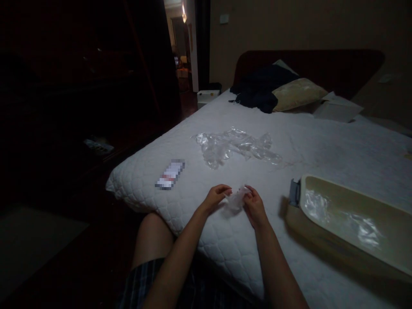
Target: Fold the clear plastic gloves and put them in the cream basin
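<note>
Between my two hands, just above the near edge of the bed, is a small clear plastic bag [235,201], crumpled and partly see-through. My left hand [217,197] pinches its left side with thumb and fingertips. On the other side my right hand [254,203] grips its upper right edge, fingers bent. Farther up the bed lies a spread of crumpled clear plastic bags [236,146]. To the right stands a beige plastic bin [341,182] with a grey latch [294,192]; some shiny clear plastic [363,231] lies inside it.
A blurred-out flat object [170,174] rests on the white quilted bedcover [138,184] at left. Toward the headboard [322,64] are dark cloth [260,86], a yellowish pillow [299,94] and a white box [337,107]. A white cabinet [207,98] stands past the bed's far left corner.
</note>
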Tool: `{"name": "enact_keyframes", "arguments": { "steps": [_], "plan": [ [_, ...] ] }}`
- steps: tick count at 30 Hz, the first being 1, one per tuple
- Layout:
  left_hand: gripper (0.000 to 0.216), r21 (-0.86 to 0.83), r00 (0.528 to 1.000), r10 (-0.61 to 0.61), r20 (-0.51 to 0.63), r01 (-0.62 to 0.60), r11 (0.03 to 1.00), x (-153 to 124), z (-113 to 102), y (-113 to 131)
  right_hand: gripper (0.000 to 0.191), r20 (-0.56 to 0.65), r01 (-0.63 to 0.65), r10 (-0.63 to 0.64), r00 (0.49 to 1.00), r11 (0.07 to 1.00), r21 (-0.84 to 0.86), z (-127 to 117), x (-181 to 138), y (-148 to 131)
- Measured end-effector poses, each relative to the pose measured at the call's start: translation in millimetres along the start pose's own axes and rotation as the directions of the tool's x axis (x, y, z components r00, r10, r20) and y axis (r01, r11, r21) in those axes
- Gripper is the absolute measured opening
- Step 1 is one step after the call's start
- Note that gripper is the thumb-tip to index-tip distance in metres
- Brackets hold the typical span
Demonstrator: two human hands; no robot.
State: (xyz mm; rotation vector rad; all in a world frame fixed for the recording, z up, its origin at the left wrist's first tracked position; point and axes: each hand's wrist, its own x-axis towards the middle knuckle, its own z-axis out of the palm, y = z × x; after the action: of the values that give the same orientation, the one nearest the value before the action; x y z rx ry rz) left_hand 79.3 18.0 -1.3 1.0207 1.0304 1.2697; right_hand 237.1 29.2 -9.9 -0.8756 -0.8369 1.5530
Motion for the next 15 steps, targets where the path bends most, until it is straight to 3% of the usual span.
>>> {"name": "enact_keyframes", "arguments": {
  "steps": [4,8,12,15],
  "plan": [
    [0.029,0.130,0.996,0.069,0.059,-0.076,0.989,2.0,4.8,-9.5,0.060,0.073,-0.038,0.039,0.997,0.999,-0.004,2.7,-4.5,-4.8],
    [0.017,0.176,0.993,0.111,0.050,-0.119,0.977,4.4,4.1,-11.5,0.060,0.081,-0.032,0.034,0.996,0.999,-0.026,3.0,-4.3,-5.2],
    [0.016,0.041,0.989,0.092,-0.114,-0.088,0.995,7.9,1.3,-8.2,0.036,0.004,-0.029,0.029,1.000,1.000,-0.004,4.6,-3.4,-5.6],
    [0.017,-0.010,0.969,0.081,-0.231,-0.086,0.996,10.1,0.5,-8.2,0.027,0.016,-0.002,0.001,1.000,1.000,0.008,5.6,-3.5,-5.8]
  ]
}}
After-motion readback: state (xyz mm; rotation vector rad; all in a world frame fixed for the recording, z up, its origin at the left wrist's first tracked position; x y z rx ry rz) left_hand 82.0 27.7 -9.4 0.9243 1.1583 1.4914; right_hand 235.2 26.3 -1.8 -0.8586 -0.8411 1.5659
